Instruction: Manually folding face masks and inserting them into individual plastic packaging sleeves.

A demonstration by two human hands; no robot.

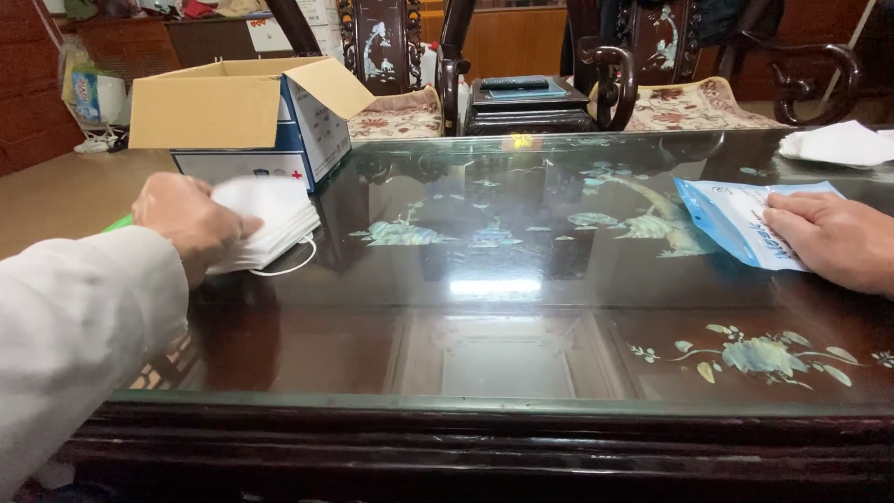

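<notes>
L hand (191,224) lies on a stack of white face masks (272,219) at the left side of the worktop (503,354), fingers curled over the near-left end of the stack and pressed down on it; thumb side faces the viewer, fingertips hidden under/behind the masks, so can't tell how many layers they actually pinch. The stack's long axis runs roughly left-to-right, slightly toward far right, w/ one ear loop (289,265) hanging out on the near side onto the glass. R hand (833,240) is well apart, at the right edge, resting flat on a blue-and-white flat pouch (736,219), fingers together and extended, pointing left, pressing the pouch's near-right part down; not pinching it. The pouch lies tilted, long axis from far left to near right. So masks are to the left, pouch to the right, w/ a wide bare stretch of glossy dark glass between; L hand is the nearer one to the masks, R to the pouch. An open cardboard box (247,112) stands just beyond the stack, touching or nearly touching it, which limits room on the far side. Near edge of the worktop is some way from both hands. More white material (838,144) sits at far right. Carved chairs (391,56) stand behind.
</notes>
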